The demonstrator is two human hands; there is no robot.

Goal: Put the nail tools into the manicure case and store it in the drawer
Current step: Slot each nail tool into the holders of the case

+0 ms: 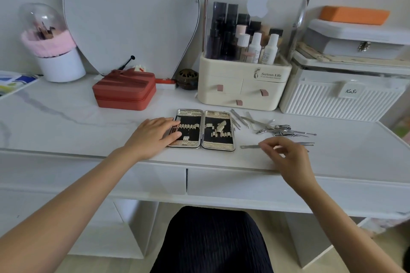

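Nearest the head camera are a dark pleated lap (213, 241) and two bare forearms reaching over the front edge of a white dressing table (66, 122). Under that edge sit two closed drawer fronts, the right-hand drawer (233, 182) just below the work.

On the left, the left hand (155, 135) rests with straight, relaxed fingers on the left half of the manicure case (202, 129), steadying it. That case lies open flat near the table's front, its black lining and rows of metal clips showing; every clip looks unfilled.

On the right, the right hand (286, 155) is blurred, but its thumb and forefinger appear to pinch one end of a thin flat nail file (249, 146), which lies just right of the case. Whether the file is lifted off the surface I cannot tell.

Behind it, the remaining nail tools (273, 127) lie in a loose heap, crossing one another: clippers, tweezers and slim probes.

By my judgement these pieces are light, stiff and slick, polished steel with pointed or sharp ends. Each is best taken at mid-shaft or the blunt end and lifted singly, so the pile does not scatter. Clips will probably need a firm push. Once closed, the case should be rigid and easily gripped by its long edges
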